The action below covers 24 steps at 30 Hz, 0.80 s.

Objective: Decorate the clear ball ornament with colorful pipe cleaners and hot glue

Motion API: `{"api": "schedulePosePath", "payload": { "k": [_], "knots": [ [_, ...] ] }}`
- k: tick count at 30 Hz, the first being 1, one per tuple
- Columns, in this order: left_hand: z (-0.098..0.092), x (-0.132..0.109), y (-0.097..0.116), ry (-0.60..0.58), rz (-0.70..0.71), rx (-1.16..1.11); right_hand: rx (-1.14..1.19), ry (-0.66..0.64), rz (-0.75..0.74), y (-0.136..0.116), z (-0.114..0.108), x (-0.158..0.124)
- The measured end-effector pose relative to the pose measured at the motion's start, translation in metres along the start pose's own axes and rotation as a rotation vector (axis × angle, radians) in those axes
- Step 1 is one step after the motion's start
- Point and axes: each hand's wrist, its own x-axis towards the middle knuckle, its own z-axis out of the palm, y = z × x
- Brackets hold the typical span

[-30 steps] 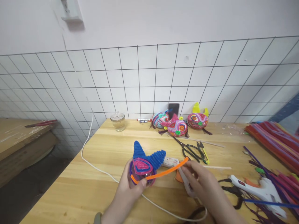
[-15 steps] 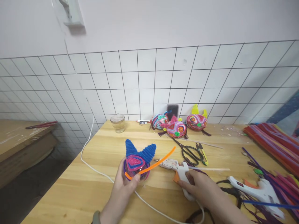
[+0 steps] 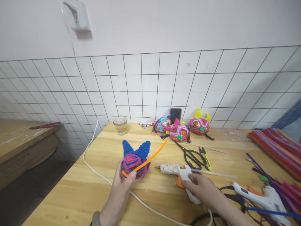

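Lower centre of the frame: a person's left hand (image 3: 121,183) closes around a clear-bodied ornament (image 3: 132,160) with two blue ears, its thumb pinning an orange pipe cleaner (image 3: 151,156) across the front. To the right of it, the right hand (image 3: 205,190) grips the handle of a white glue gun (image 3: 187,172), nozzle pointing left at the ornament, near but apart.

From where I stand, the nozzle looks the chief hazard: if hot, a slip could burn the left thumb or scorch the blue ears. Should that thumb ease off, the pipe cleaner, its long end loose in the air, could spring out of line. A white cord (image 3: 150,207) curving across the bottom of the frame could snag a wrist and jerk the gun.

The left hand hides much of the ornament's underside and its far fingers; whether any finger bears on the orange trigger (image 3: 179,182) is hard to tell. Both forearms are cut off at the frame's lower edge. At centre right, a dark object (image 3: 176,114) behind the decorated ornaments (image 3: 180,131) is blurred into blocks. At lower right, a blue pipe cleaner (image 3: 272,212) partly covers a second glue gun (image 3: 261,196).
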Motion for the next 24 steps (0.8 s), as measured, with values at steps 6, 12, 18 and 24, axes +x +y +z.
{"api": "schedulePosePath", "payload": {
  "k": [6,12,18,24],
  "knots": [
    [0.009,0.002,0.011,-0.046,0.0,-0.151,0.324,-0.129,0.021,-0.015,0.005,-0.007],
    [0.01,0.002,0.015,-0.04,-0.008,-0.186,0.489,0.068,-0.132,-0.023,-0.007,-0.016],
    [0.004,0.0,0.008,-0.049,0.009,-0.143,0.513,0.082,-0.195,-0.032,-0.01,-0.036],
    [0.006,-0.002,0.01,-0.1,-0.009,-0.151,0.719,-0.127,-0.2,-0.035,-0.008,-0.042]
  ]
}}
